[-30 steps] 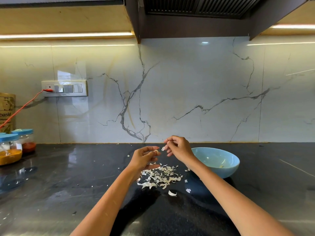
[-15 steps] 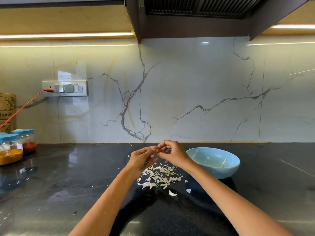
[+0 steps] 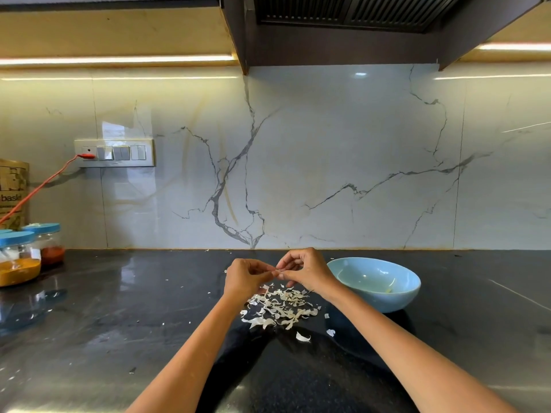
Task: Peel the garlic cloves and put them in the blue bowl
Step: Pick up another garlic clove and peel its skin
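Garlic clove hidden between curled fingers of left hand [image 3: 244,277] and right hand [image 3: 307,271], grip unclear

A home kitchen, plainly. A glossy black stone counter [image 3: 125,317] runs along a white marble-veined backsplash [image 3: 328,162], and a dark extractor hood [image 3: 351,28] hangs overhead between wooden cabinets with strip lights [image 3: 119,59] glowing under them. A switch panel [image 3: 114,152] on the wall has a red cable [image 3: 38,189] plugged in. At the left stand blue-lidded spice jars [image 3: 21,257] with orange and red powders, a brown paper bag [image 3: 13,192] behind them. Papery garlic skins [image 3: 280,307] litter the counter beside a blue bowl [image 3: 375,286].
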